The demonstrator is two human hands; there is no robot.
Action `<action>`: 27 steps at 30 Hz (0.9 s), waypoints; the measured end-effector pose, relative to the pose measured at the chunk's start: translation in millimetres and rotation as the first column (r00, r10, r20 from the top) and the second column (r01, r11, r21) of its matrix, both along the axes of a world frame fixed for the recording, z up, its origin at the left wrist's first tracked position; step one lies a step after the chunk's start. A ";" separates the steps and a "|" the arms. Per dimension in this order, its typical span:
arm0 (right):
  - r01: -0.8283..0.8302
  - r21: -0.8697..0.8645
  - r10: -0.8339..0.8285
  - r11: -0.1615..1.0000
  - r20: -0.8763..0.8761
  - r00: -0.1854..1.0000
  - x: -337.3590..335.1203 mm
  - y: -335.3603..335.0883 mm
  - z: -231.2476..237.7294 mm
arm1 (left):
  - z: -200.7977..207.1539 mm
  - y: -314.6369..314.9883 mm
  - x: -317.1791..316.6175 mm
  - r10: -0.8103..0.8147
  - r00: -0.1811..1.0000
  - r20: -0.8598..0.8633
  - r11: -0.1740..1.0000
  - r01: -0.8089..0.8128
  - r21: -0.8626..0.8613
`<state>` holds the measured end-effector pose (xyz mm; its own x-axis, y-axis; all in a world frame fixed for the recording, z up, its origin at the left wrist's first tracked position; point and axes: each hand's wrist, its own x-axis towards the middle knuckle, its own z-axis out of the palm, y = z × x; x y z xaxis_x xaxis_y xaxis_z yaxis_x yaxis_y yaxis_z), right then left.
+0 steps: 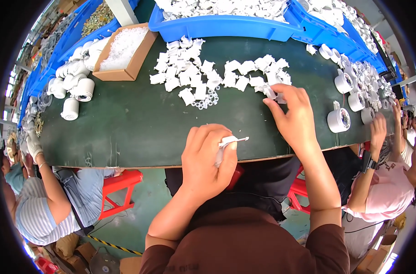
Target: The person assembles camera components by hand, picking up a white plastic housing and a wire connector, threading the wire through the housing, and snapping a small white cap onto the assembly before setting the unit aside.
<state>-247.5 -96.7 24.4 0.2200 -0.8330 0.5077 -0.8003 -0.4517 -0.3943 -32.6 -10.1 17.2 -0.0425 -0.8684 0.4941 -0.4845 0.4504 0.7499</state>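
In front of my body, my left hand (205,157) is closed round a small white plastic part (228,140); a thin white tip of it sticks out past the thumb, and the fingers hide the rest. Farther off and to the right, my right hand (294,114) has thumb and forefinger pinched on another white plastic part (270,92) at the near edge of a loose group of similar white parts (256,68). Left of that group lies a second pile of such parts (185,68). Several small clear rings (207,100) sit just below this pile.
A blue bin (226,28) of white parts stands along the back of the green table (139,123). An open cardboard box (130,68) of small white pieces is at the back left. Round white housings (71,109) stand left, others (338,119) right. Co-workers sit on both sides.
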 end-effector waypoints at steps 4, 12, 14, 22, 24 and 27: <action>-0.066 -0.001 0.065 0.998 -0.107 0.992 -1.7 -11.1 -3.4 | -1.4 1.8 0.3 0.033 0.999 -0.019 0.999 -0.033 0.002; -0.461 0.464 0.017 0.756 0.691 0.722 12.6 28.7 35.1 | -2.8 7.1 6.3 0.141 0.985 -0.096 0.988 -0.133 0.083; -0.667 0.426 -0.024 0.612 0.853 0.522 26.0 55.2 36.5 | 0.3 4.3 0.4 0.181 0.979 -0.091 0.982 -0.174 0.078; -0.590 0.331 0.062 0.736 0.835 0.546 65.1 75.0 9.5 | 0.1 4.4 0.7 0.148 0.989 0.024 0.989 -0.149 0.016; -0.536 0.285 0.129 0.795 0.784 0.607 67.5 75.9 7.3 | 1.3 6.0 -1.3 0.165 0.986 0.007 0.986 -0.165 0.026; -0.498 0.263 0.132 0.826 0.769 0.625 70.5 76.9 3.4 | 0.5 6.8 -2.3 0.173 0.985 -0.019 0.985 -0.173 0.020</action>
